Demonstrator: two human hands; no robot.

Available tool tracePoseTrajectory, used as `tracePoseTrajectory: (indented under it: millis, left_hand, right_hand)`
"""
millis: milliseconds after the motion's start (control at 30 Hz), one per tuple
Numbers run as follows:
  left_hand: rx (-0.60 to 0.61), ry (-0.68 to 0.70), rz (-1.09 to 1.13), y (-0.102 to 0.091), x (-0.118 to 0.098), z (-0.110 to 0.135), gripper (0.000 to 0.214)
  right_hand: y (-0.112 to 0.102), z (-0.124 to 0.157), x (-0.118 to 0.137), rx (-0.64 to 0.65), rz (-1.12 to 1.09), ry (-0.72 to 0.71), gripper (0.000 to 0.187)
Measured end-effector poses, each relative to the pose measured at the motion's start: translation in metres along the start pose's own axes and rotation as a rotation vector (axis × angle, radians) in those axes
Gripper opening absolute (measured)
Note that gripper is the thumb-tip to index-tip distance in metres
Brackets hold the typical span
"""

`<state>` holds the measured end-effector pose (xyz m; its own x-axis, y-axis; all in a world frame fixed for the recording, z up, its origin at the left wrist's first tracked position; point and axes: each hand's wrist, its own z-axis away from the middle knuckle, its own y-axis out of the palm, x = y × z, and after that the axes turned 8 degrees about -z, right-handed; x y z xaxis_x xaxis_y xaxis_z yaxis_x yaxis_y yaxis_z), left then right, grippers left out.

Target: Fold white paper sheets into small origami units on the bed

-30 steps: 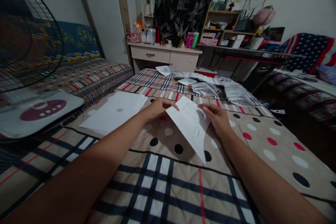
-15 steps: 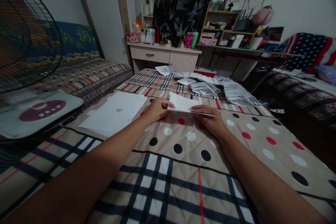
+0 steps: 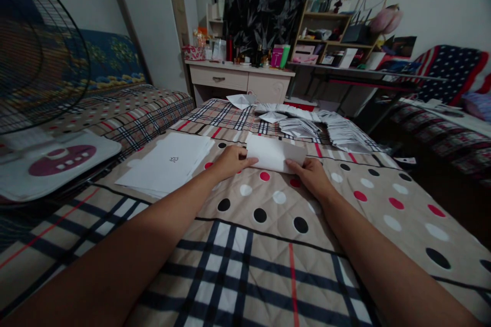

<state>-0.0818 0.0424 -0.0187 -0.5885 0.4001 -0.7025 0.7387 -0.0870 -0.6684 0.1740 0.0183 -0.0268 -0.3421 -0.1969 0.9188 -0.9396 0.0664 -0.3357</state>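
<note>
Over at nine o'clock from where the person sits, a fan stands with its white base resting on the edge of the bed. It is near the work but well apart from the papers. Next along, a loose stack of white sheets lies flat on the quilt at about ten o'clock of the left hand, close enough, I'd say, to be an easy reach. That hand sits at the left edge of a folded sheet with its thumb pressed on top and its fingers curled. I cannot tell whether they pinch the edge from beneath. The sheet lies flat on the spotted part of the quilt, between the two hands. The right hand is released and flat, fingertips bearing down on the near right corner, likely to pin the fold against the soft bedding. Beyond, at one o'clock, heaps of folded papers are spread toward the foot of the bed, clear of the hands.
</note>
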Motion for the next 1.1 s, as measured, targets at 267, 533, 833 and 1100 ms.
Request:
tracePoseTrajectory:
  millis: [267, 533, 833, 1100]
  left_hand:
    - [-0.14, -0.06, -0.176, 0.005, -0.004, -0.001, 0.033]
    - [-0.175, -0.081, -0.076, 0.008, 0.007, -0.004, 0.021]
    - [-0.189, -0.093, 0.13, 0.007, 0.002, -0.003, 0.027]
    - [-0.142, -0.075, 0.35, 0.009, -0.004, -0.001, 0.031]
  right_hand:
    - [0.0, -0.006, 0.001, -0.173, 0.427, -0.116, 0.032]
    - [0.001, -0.005, 0.0, -0.169, 0.233, 0.0, 0.034]
    - [0.003, -0.003, 0.004, -0.193, 0.008, 0.052, 0.036]
    - [0.007, -0.001, 0.011, -0.266, -0.521, 0.119, 0.044]
